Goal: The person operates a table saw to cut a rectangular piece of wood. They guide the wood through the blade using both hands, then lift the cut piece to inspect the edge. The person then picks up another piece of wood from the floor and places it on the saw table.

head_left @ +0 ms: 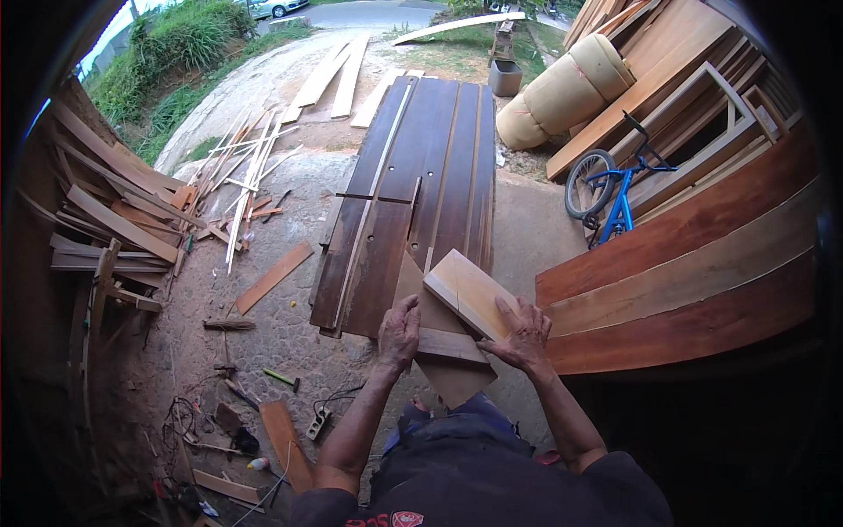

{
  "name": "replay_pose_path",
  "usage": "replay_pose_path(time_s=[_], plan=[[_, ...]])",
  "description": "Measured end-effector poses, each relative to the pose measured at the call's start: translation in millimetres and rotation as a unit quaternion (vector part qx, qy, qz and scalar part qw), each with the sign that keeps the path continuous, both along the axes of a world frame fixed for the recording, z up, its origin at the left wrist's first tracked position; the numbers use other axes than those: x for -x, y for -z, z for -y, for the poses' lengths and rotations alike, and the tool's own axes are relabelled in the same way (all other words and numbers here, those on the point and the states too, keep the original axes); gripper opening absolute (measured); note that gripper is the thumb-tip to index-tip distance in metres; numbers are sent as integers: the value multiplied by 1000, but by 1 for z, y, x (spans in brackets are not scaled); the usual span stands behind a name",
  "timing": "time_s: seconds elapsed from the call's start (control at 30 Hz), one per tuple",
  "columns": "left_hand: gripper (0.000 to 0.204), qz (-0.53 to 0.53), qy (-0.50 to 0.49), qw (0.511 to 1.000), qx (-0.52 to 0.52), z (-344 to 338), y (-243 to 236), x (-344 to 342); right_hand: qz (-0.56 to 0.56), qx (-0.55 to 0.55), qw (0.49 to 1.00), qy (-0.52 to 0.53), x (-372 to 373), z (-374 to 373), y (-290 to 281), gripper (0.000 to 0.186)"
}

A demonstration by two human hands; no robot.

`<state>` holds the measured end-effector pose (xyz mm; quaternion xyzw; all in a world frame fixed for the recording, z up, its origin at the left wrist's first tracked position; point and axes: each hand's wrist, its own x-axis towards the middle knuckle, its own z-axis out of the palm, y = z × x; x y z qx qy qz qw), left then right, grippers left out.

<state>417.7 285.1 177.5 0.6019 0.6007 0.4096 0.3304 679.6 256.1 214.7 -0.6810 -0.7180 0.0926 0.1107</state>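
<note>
with fingers of the right hand [523, 341], gripping a pale rectangular wooden block [474, 294] over a flat brown triangular wooden board [432, 309], near long dark-brown wooden panels [435, 132]; with the left hand [399, 334], holding the board's edge. apparently aligning both; next, likely needs steady pressing.

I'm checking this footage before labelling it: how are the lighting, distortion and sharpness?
Head view: daylight is bright on the pale planks near the top, near-black shadow at lower right; head view: wide boards at right look bowed, as fisheye lenses do, with a black rim; head view: left hand and right hand fairly sharp, no obvious motion blur.
</note>
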Motion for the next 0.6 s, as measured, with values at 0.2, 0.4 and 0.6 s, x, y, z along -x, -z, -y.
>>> replay_pose_path(time_s=[0.2,0.4,0.6], plan=[[33,-126,52,989,-62,10,3,-9,-17,-12,1000,12,14,-6,13,95],[33,-180,96,975,-92,12,2,-7,-12,-25,997,74,23,-15,20,92],[29,-199,94,970,-106,11,-5,-13,-2,-51,998,29,27,-14,23,85]])
